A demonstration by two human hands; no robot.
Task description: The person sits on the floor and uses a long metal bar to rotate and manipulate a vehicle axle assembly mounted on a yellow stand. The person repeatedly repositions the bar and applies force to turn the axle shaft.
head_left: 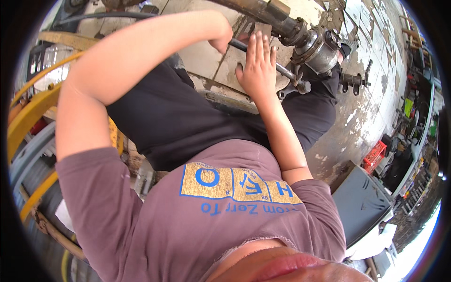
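Dark bar [284,71]: slants above the tiled floor [202,58] between the legs, from near the left hand [222,38] to a rounded metal end [304,87] close to the right leg [310,110].
Left hand: bent down at the wrist beside the bar's upper end; seems to grip, but cannot tell, with fingers largely hidden.
Right hand [260,70]: laid over the bar, back upward, fingers straight and nearly together, thumb apart, not wrapped round; cannot tell touching from hovering.
Work at the bar: probably steadying or guiding with both hands.
Next move: would call for a sure hold on the left and a slow, controlled turn or push.
Axle-like assembly [317,49]: just beyond the bar, likely to limit any swing.
Ring-ended piece [283,94]: near the rounded metal end; cannot tell joined from loose.
Edges: yellow frame [30,120] at left, red crate [374,156] and grey cabinet [361,197] at right, well apart.
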